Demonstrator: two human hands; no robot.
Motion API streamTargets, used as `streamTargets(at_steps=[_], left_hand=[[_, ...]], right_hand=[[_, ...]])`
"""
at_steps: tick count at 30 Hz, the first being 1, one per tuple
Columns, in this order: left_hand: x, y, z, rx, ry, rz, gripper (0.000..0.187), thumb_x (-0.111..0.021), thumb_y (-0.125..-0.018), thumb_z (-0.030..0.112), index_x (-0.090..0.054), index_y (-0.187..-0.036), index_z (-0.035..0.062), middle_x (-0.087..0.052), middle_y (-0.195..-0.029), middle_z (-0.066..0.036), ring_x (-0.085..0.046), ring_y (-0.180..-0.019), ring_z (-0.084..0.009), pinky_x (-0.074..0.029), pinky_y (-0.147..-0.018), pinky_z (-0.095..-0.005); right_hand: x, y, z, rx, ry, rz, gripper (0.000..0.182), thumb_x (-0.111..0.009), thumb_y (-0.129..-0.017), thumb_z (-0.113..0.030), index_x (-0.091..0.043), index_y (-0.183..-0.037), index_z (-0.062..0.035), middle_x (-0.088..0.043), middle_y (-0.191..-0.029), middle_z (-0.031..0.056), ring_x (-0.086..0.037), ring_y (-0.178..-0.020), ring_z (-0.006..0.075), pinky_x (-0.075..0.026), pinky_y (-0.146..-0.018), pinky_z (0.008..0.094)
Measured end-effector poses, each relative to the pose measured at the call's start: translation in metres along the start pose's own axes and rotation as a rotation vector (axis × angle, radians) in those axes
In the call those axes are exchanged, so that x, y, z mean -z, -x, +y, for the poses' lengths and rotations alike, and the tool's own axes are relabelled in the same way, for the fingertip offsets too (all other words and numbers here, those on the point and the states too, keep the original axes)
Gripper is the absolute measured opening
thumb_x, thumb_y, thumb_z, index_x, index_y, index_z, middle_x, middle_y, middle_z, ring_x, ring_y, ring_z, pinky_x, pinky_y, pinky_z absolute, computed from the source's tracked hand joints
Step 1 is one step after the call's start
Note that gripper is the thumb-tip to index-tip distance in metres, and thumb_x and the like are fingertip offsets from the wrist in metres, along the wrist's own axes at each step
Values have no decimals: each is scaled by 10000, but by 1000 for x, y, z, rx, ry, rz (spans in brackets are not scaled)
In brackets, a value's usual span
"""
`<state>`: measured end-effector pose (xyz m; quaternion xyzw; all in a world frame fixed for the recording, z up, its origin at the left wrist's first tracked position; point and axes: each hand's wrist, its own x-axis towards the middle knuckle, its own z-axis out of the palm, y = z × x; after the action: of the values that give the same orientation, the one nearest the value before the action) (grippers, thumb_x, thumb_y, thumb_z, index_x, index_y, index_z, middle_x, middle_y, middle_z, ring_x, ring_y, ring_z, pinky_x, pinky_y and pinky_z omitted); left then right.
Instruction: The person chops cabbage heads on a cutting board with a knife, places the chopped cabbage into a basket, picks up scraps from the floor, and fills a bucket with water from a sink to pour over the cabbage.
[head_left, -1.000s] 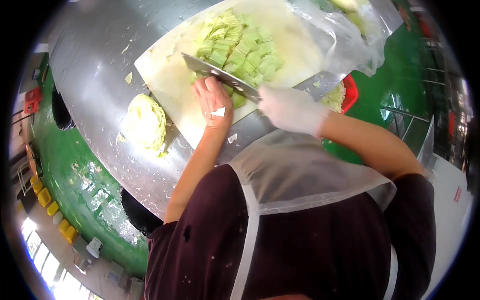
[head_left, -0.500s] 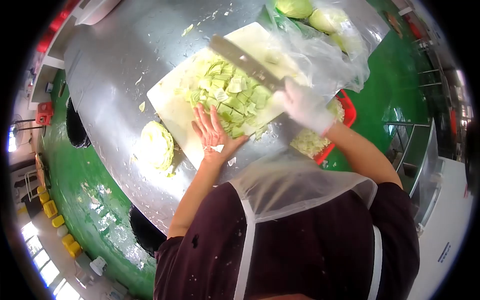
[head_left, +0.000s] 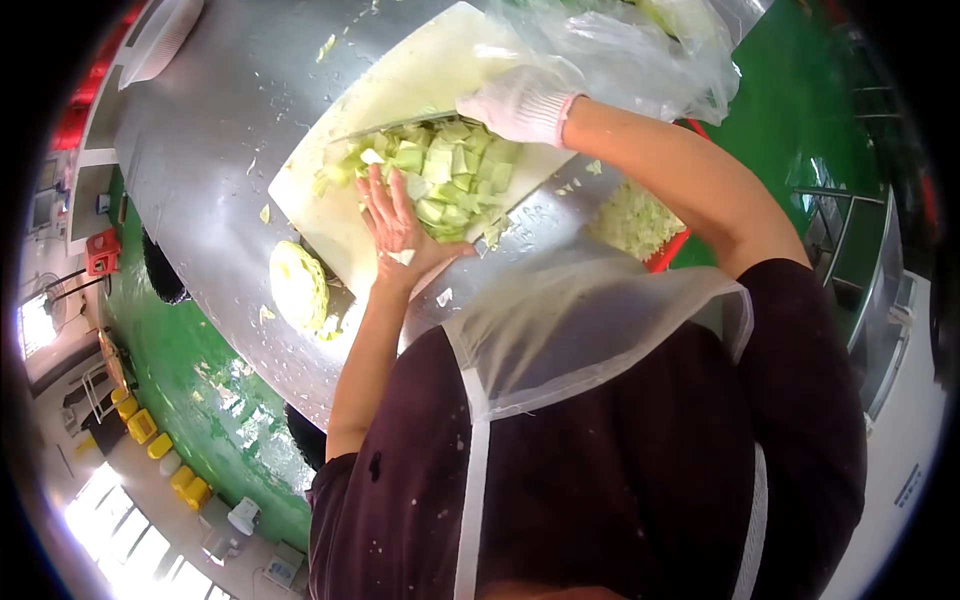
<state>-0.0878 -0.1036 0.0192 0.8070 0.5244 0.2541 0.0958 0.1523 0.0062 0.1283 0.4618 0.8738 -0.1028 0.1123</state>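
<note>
A pile of chopped cabbage [head_left: 440,172] lies on the white cutting board [head_left: 345,235]. My bare left hand [head_left: 402,232] rests on the near side of the pile with its fingers spread. At the pile's far side, my gloved right hand [head_left: 522,104] is closed round the cleaver's handle, which the hand hides. The blade of the cleaver [head_left: 400,124] stands on edge against the board, along the pile's far side. A cut piece of cabbage [head_left: 299,287] sits on the metal table left of the board.
A red basket [head_left: 668,252] of shredded cabbage [head_left: 635,218] is at the table's right edge, under my right forearm. Clear plastic bags [head_left: 630,60] lie at the far right. A white container [head_left: 162,40] stands at the far left, and scraps dot the metal table [head_left: 225,190].
My right hand has moved left and away from me with the cleaver, whose blade has come down from above the board to the pile's far side. My left hand remains spread at the pile.
</note>
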Motion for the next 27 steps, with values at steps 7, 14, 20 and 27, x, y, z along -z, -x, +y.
streamTargets(at_steps=[7,14,20,27], left_hand=[[-39,30,50,-198,-135,63,878,-716,-759,207,-232,-1478,67,-204,-1472,-374,-386,-1257,-519,-362,-920,-622],[-53,-8,109,-197,60,-80,634,-586,-820,91,-354,-1409,129,-287,-1469,-297,-422,-1240,-493,-336,-982,-625],[-95,-72,147,-470,131,-226,618,-577,-793,44,-441,-1387,143,-311,-1461,-285,-418,-1251,-478,-331,-999,-602],[-183,-122,218,-728,104,-360,781,-658,-701,41,-412,-1430,175,-268,-1520,-180,-408,-1258,-411,-372,-971,-548]], right_hand=[[-28,92,19,-35,-147,-34,239,-418,-942,-214,-639,-1013,-156,-663,-843,127,-658,-776,323,-504,-681,453],[-40,164,88,-165,-196,-44,118,-445,-879,-153,-544,-906,-93,-639,-775,123,-650,-718,339,-493,-594,462],[-54,243,149,-344,-196,-10,116,-469,-878,-147,-518,-977,-113,-630,-756,110,-645,-694,333,-496,-567,447],[-92,340,181,-639,-134,-66,181,-485,-930,-197,-549,-1093,-151,-649,-799,109,-651,-739,319,-506,-617,433]])
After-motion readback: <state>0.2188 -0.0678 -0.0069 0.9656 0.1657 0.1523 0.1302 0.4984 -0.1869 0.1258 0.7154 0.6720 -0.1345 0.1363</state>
